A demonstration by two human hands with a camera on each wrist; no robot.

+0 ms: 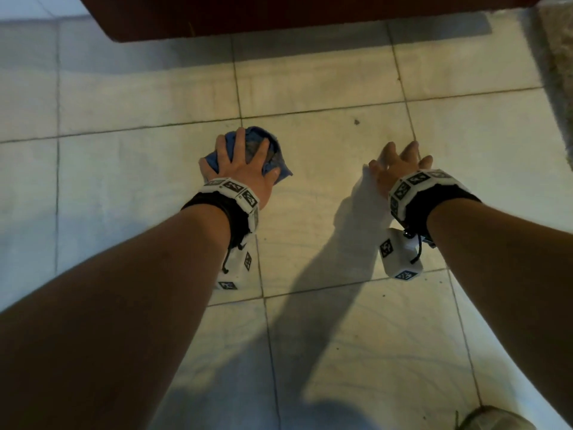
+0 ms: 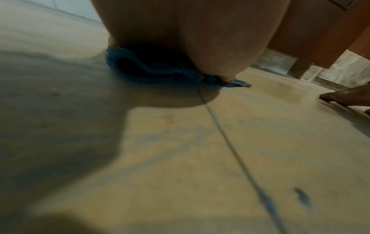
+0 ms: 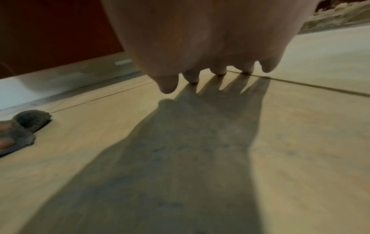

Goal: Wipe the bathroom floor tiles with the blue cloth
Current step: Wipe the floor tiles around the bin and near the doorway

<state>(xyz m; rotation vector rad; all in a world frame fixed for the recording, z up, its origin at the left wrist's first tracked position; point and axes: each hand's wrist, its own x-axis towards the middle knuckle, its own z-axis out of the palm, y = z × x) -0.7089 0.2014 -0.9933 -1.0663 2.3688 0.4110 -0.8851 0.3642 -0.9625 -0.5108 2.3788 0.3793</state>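
Note:
The crumpled blue cloth [image 1: 279, 159] lies on the pale floor tiles [image 1: 325, 218], near a grout crossing. My left hand [image 1: 238, 162] presses flat on top of it with fingers spread straight. In the left wrist view the palm [image 2: 200, 39] covers most of the cloth [image 2: 160, 74], and only its blue rim shows. My right hand [image 1: 400, 162] is apart to the right, fingers spread, holding nothing. Its fingertips [image 3: 220, 72] touch the bare tile at a grout line. The right wrist view shows the cloth [image 3: 30, 120] far to the left.
A dark red-brown cabinet base [image 1: 279, 13] runs along the far edge of the floor. A rough mat [image 1: 558, 88] borders the right side. A shoe toe [image 1: 496, 420] shows at the bottom right. A small dark speck [image 1: 356, 121] sits on the tile ahead.

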